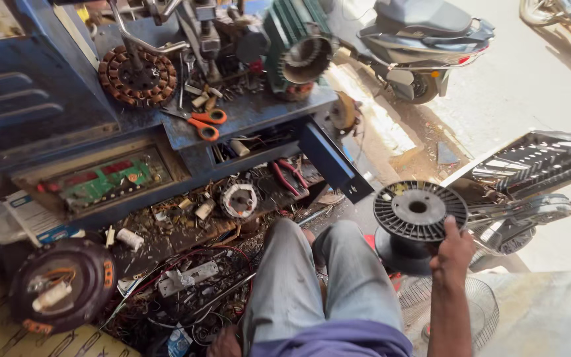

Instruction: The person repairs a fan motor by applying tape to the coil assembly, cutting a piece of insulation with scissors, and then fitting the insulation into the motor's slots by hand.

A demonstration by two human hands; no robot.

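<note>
My right hand (pixel 453 253) grips the rim of a black plastic wire spool (pixel 412 213), empty, held upright just right of my knees. My left hand (pixel 225 344) shows only partly at the bottom edge beside my left leg; whether it holds anything is hidden. My legs in grey trousers (pixel 318 284) stretch toward a blue workbench (pixel 246 116). On that bench lie orange-handled scissors (pixel 207 124), a copper-wound stator (pixel 137 76) and a green finned motor body (pixel 297 46).
A green circuit board (pixel 104 178) sits in the bench's open tray. Wires, a small stator (pixel 239 200) and red pliers (pixel 289 178) litter the floor. A round motor housing (pixel 61 284) lies left. A parked scooter (pixel 424 39) and fan guard (pixel 477 311) stand right.
</note>
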